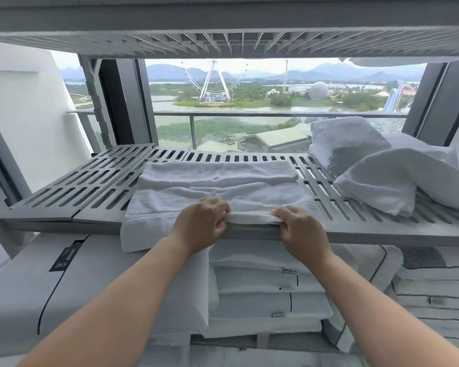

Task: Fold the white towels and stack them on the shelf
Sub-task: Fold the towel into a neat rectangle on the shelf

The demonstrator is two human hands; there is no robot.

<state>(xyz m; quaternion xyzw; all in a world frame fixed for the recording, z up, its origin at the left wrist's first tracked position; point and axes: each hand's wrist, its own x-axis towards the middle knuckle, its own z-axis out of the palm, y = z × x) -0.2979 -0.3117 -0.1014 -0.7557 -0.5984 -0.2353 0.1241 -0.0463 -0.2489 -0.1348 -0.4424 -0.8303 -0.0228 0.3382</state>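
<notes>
A white towel (217,186) lies partly folded on the grey slatted shelf (72,186), its left near corner hanging over the front edge. My left hand (202,226) and my right hand (300,231) both pinch the towel's near folded edge at the shelf's front, thumbs under and fingers curled over it. Two more white towels lie on the right of the same shelf: a folded one (345,139) at the back and a loosely folded one (382,181) in front of it.
Another slatted shelf (223,43) hangs close overhead. Below the working shelf sit stacks of folded white linen (265,295) and a pillow-like bundle (90,282). Behind the shelf is a window with a balcony railing (249,115).
</notes>
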